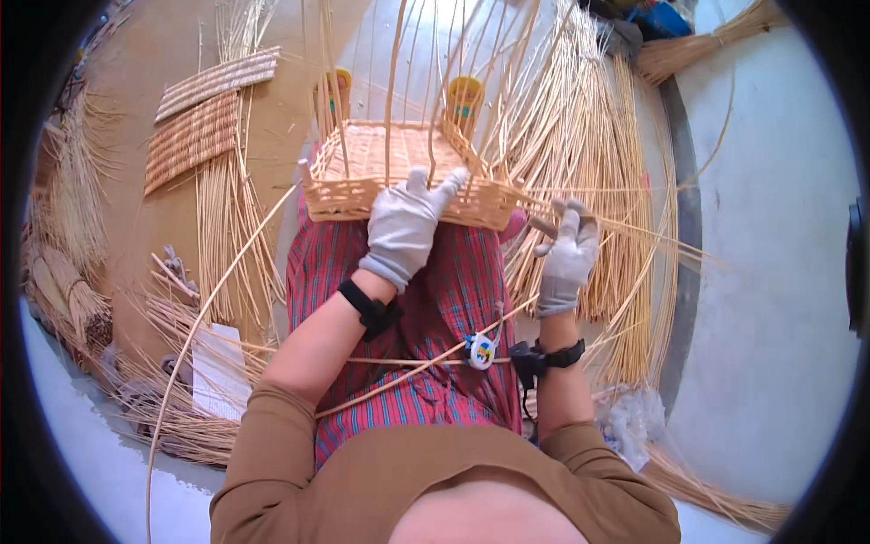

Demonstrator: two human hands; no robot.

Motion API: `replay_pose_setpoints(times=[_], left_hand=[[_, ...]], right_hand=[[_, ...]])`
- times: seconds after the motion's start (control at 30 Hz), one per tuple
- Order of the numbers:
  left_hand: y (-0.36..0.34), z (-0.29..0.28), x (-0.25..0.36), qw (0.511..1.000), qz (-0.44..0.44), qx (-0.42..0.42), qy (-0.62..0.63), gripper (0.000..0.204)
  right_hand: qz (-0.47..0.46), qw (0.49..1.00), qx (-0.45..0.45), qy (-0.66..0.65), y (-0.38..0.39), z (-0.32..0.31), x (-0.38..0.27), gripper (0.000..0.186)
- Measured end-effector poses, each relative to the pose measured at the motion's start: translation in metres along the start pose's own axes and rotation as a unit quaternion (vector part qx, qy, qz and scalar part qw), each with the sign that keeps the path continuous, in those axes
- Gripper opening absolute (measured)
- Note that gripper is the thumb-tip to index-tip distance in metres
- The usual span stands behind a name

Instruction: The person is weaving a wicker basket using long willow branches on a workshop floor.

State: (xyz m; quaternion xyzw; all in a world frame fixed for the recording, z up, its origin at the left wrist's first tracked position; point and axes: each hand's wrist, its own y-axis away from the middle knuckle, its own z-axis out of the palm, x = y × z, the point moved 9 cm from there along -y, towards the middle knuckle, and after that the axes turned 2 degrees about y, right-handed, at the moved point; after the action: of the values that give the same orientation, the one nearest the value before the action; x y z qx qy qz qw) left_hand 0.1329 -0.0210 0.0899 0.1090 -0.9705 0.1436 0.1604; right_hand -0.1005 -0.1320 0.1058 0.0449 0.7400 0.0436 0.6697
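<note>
A half-woven wicker basket (344, 201) rests across my knees, its tall upright stakes (391, 91) rising from the walls. My left hand (404, 220), in a pale grey glove, grips the near wall, with its fingertips at the top edge. To the right of the basket, my gloved right hand (569, 249) is closed round several thin wicker strands (634, 234) that run out from the basket's right corner. Part of its grip is hidden by the fingers. In my lap, on red striped cloth (331, 263), lies a small round white tape measure (480, 352) beside loose canes (399, 393).
Long wicker rods (598, 145) lie spread on the floor at the right. Woven panels (195, 131) and more rods (222, 227) are on the left. One long cane (204, 313) arcs past my left arm. A plastic bag (634, 419) sits near my right elbow.
</note>
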Motion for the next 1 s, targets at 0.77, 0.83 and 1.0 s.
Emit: replay_pose_setpoints(times=[0.77, 0.83, 1.0], left_hand=[[0.039, -0.005, -0.197, 0.585, -0.141, -0.17, 0.781, 0.043], [0.038, -0.005, -0.197, 0.579, -0.136, -0.131, 0.793, 0.031], [0.038, -0.013, -0.187, 0.648, -0.192, -0.007, 0.737, 0.021]], right_hand=[[-0.177, 0.893, -0.368, -0.189, 0.167, 0.243, -0.029, 0.023], [0.018, 0.906, -0.249, -0.343, 0.107, 0.215, 0.001, 0.024], [-0.141, 0.963, -0.23, 0.026, 0.047, 0.235, -0.027, 0.019]])
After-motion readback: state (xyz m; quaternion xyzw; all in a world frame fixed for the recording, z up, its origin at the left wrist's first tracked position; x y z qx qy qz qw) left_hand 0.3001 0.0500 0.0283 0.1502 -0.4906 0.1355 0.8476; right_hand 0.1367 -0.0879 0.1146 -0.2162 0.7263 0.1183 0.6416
